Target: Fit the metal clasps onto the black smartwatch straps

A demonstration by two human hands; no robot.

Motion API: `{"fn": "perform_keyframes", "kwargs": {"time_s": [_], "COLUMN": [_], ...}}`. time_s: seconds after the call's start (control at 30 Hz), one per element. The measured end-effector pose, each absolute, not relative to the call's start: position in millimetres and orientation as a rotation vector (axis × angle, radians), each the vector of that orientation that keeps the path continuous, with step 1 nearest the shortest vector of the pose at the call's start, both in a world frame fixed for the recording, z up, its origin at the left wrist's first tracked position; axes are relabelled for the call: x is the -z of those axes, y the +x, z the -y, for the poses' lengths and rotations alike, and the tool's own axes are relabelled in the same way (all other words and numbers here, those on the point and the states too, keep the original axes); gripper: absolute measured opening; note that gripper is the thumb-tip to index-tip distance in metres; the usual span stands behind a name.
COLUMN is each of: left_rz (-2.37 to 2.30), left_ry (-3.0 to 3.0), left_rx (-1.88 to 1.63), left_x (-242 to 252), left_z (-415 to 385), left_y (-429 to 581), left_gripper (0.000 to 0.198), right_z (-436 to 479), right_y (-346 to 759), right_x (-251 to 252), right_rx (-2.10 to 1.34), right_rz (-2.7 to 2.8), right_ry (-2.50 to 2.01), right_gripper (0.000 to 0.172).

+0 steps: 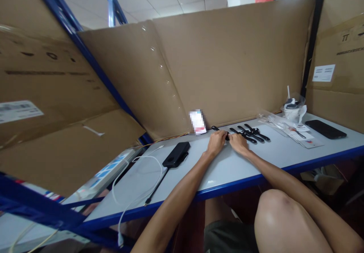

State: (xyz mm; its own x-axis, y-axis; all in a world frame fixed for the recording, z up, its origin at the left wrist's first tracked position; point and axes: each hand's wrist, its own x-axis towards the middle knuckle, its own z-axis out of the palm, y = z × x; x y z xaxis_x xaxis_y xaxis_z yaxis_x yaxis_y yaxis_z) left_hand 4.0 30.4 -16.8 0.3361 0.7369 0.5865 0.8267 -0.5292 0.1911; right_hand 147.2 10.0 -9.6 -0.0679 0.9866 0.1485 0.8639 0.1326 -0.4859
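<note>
Black strap (pixel 216 128) at frame centre lies on the table (pixel 256 162), pinched by left hand (pixel 216 142) and right hand (pixel 238 143); more straps (pixel 251 133) just right.

Right carton (pixel 345 21): we read one printed mark, resembling "π".
Carton label (pixel 323 73): we find its print illegible.

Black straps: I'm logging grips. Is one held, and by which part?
Left hand and right hand pinch the leftmost black strap by its nearer end; finger detail unclear.
</note>
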Motion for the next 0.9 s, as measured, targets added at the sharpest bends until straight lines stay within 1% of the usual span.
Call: {"fn": "perform_keyframes", "kwargs": {"time_s": [0.13,0.33,0.67,0.8,0.9], "left_rz": [1.423,1.393,1.445,1.602,1.674], "left_ry": [-2.416,-2.405,-2.36,-2.426,-2.421], "left_rx": [0.958,0.978,0.985,1.076,1.143], "left_x": [16.3,15.5,11.2,16.7,20.4], "left_z": [-27.9,-27.1,-26.4,-31.6,-33.6], "left_y": [2.4,3.0,2.7,2.5,3.7], "left_gripper": [0.03,0.029,0.019,0.012,0.011], "right_z": [-8.4,-9.3,-10.4,-10.1,-9.3], "right_y": [147.2,146.7,146.2,145.9,145.7], "right_x": [7.4,8.8,10.7,11.3,12.3], "right_rx": [-0.388,-0.38,-0.366,-0.354,-0.33], "right_rz": [1.974,1.976,1.967,1.973,1.99], "right_ry": [-1.772,-1.769,-1.775,-1.774,-1.766], "right_gripper": [0.05,0.05,0.052,0.051,0.051]}}
